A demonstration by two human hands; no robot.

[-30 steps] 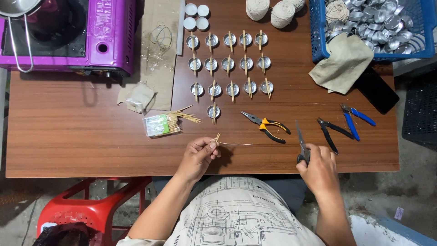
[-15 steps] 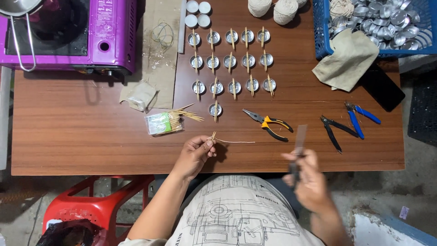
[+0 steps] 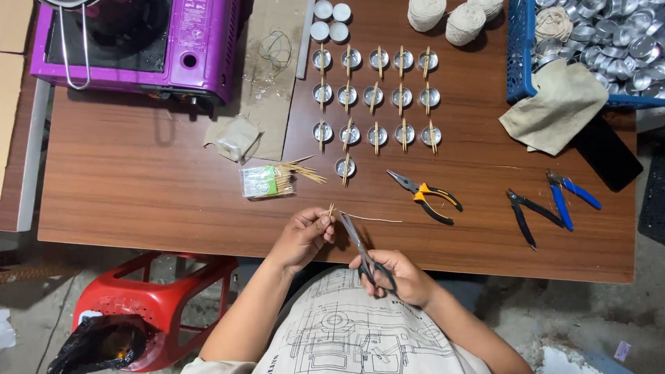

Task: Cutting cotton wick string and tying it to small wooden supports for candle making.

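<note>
A brown wooden table (image 3: 138, 187) carries rows of small metal cups (image 3: 374, 97) toward its far edge and orange-handled pliers (image 3: 426, 194) nearer the front. At the near edge the left hand (image 3: 305, 235) pinches small sticks with a pale string (image 3: 370, 219) trailing off, while the right hand (image 3: 398, 277) grips scissors (image 3: 357, 246), blades at the string. This looks like the trimming step; the cut next needs the string held taut between the blades.

Glossy wood-grain table (image 3: 138, 187), shiny metal scissors (image 3: 357, 242), matt cloth rag (image 3: 554, 107), plastic-grip pliers (image 3: 426, 196).

purple stove (image 3: 138, 41), pliers (image 3: 426, 196) — blue basket (image 3: 521, 55)
</note>
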